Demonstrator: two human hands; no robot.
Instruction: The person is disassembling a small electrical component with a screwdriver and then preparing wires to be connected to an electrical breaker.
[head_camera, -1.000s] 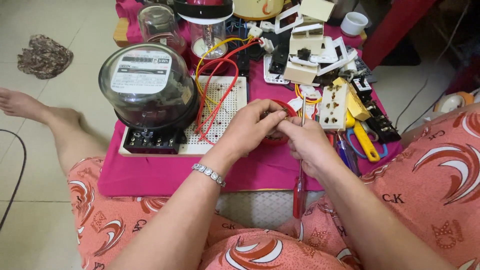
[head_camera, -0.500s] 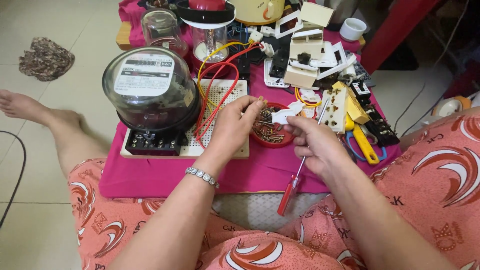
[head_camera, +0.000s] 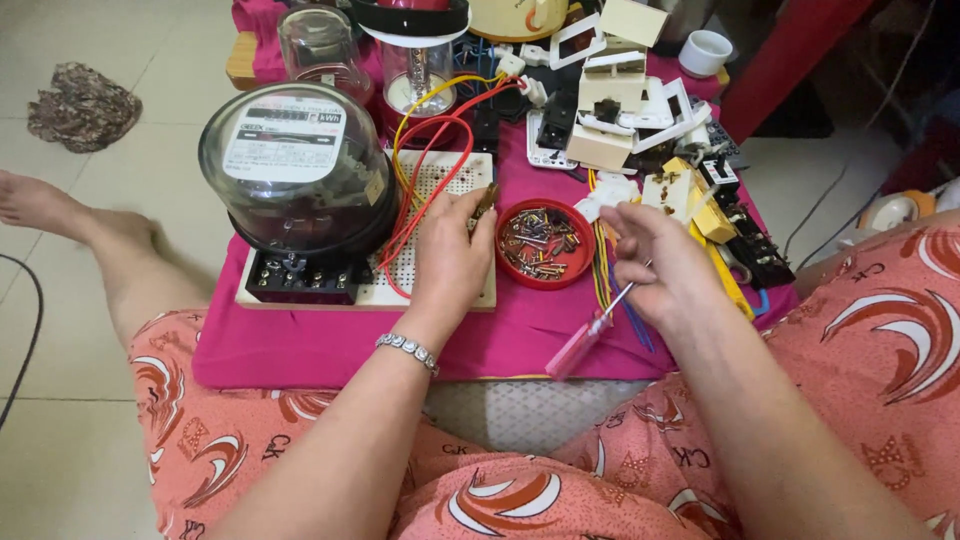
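Observation:
My left hand (head_camera: 455, 250) rests over the white perforated board (head_camera: 440, 185) and pinches a small brown screw-like part (head_camera: 485, 203) between thumb and fingers. My right hand (head_camera: 655, 255) grips a screwdriver with a clear pink handle (head_camera: 580, 343), handle pointing down toward my lap. Between the hands sits a round red dish (head_camera: 543, 238) holding several screws. A glass-domed electricity meter (head_camera: 290, 170) stands on the board's left, with red and yellow wires (head_camera: 425, 160) looping from it across the board.
A pink cloth (head_camera: 300, 340) covers the low table. White switch and socket parts (head_camera: 615, 110) are piled at the back right, yellow-handled pliers (head_camera: 725, 260) to the right. A clear jar (head_camera: 320, 45) and a lamp stand behind. My legs in patterned fabric flank the table.
My hands have separated from working together over the red dish. The left moved onto the board holding a small part; the right drew back right with the screwdriver.

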